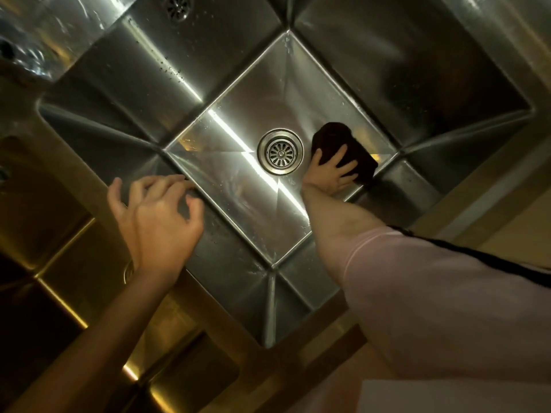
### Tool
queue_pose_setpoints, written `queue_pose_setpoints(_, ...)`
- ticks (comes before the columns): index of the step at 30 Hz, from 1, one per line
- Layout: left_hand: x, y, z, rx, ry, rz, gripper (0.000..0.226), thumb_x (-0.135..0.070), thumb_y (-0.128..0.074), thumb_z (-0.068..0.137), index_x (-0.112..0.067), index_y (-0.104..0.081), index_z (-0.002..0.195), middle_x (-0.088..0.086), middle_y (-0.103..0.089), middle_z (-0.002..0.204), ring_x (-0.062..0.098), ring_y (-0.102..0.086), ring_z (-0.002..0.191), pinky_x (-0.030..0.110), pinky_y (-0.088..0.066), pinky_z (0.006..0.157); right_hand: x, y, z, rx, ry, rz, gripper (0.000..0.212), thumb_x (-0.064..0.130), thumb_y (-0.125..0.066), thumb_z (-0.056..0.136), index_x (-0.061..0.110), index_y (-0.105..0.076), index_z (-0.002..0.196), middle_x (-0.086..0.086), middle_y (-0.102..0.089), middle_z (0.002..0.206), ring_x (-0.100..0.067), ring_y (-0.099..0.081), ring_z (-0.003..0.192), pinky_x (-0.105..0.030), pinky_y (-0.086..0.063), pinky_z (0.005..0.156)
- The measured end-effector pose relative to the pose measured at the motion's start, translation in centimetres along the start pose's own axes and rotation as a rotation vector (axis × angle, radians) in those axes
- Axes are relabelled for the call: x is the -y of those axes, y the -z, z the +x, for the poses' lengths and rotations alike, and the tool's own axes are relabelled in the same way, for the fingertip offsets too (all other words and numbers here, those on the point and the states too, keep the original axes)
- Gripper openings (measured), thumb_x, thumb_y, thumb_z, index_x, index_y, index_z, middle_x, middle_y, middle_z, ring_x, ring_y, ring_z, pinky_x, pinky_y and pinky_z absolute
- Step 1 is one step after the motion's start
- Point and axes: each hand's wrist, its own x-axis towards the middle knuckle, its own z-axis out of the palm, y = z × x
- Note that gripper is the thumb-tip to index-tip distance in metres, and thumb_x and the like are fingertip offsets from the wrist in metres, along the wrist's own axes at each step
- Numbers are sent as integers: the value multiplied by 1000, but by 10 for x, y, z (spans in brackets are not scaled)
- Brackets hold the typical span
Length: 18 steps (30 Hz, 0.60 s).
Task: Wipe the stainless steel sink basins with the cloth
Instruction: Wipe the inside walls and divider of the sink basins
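Observation:
A deep stainless steel sink basin (235, 186) fills the middle of the head view, with a round drain strainer (280, 151) in its floor. A dark folded cloth (343, 147) lies flat on the basin floor just right of the drain. My right hand (329, 171) presses down on the cloth, fingers spread over its near edge. My left hand (155, 210) hovers above the basin's left wall with fingers curled apart and nothing in it.
A second basin (50, 222) lies to the left, dim with yellow glints. Another drain (178, 5) shows at the top edge. Water drops dot the basin walls. The sink's rim (477, 204) runs along the right. My pink sleeve (432, 308) covers the lower right.

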Motion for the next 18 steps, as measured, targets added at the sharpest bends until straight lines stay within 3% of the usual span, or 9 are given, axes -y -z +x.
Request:
queue_pose_setpoints(4,-1,0,1,-4,-7,-3,34,-27,-44,91,-12,-69,109,7,-68,114,27,-52,115,54,-18,113,11,8,6,40,39,-18,65,55,-39,95,32,-18,151,-15,-11,159,-51,-10,141,-53,-11,116)
queue_pose_setpoints(12,0,-2,1,-24,-1,-19,33,-27,-45,92,-12,-69,107,7,-69,112,27,-54,113,55,-21,113,70,25,45,13,27,1,64,54,-37,96,33,-13,152,-14,-8,159,-50,-13,141,-55,-14,115)
queue_pose_setpoints(18,1,0,1,-20,0,-37,34,-28,-45,90,-13,-71,106,5,-70,111,25,-54,114,52,-19,113,26,-3,3,30,295,-185,64,56,-36,95,32,-18,151,-15,-15,158,-46,-16,141,-51,-17,116)
